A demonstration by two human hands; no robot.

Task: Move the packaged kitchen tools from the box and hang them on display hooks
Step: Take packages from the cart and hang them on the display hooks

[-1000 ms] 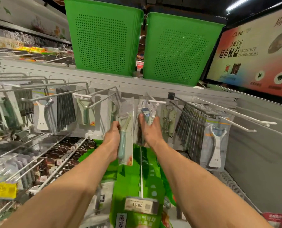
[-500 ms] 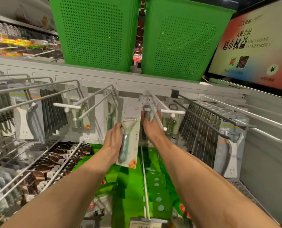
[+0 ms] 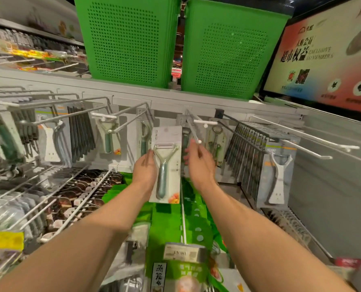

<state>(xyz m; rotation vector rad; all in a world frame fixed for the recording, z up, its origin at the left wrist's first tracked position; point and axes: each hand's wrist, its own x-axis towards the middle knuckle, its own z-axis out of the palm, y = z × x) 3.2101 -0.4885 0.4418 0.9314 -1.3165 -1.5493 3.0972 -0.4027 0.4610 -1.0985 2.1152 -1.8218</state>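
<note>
Baskets first: two green baskets sit side by side at 12 o'clock on the ledge, and there's no seeing inside them. Dead centre, the left hand grips the peeler pack by its left edge, fingers curled behind the card. It's upright, just at 9 o'clock of the hook. The right hand is at the hook's tip, too blurry to tell if its fingers pinch it. The sign at 2 o'clock reads "EXCLUSIVE TO MEMBERS". The hanging pack at 3 o'clock says "HOME".
</note>
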